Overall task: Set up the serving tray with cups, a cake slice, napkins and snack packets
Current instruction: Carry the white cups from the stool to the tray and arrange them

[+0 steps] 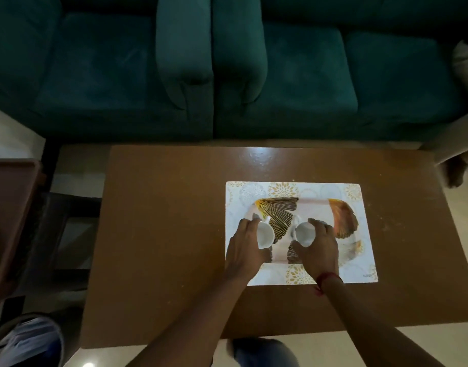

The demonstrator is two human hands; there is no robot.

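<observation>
Two hands [244,247] [320,247] on two cups [264,235] [304,234]

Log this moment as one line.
left hand: grips left cup | right hand: grips right cup | cups over tray | tray on placemat

Teal sofa [227,62] behind brown table [161,234]; placemat [365,234].

Dim room, overhead glare on table [259,154], soft blur, wide-angle bending at edges
</observation>
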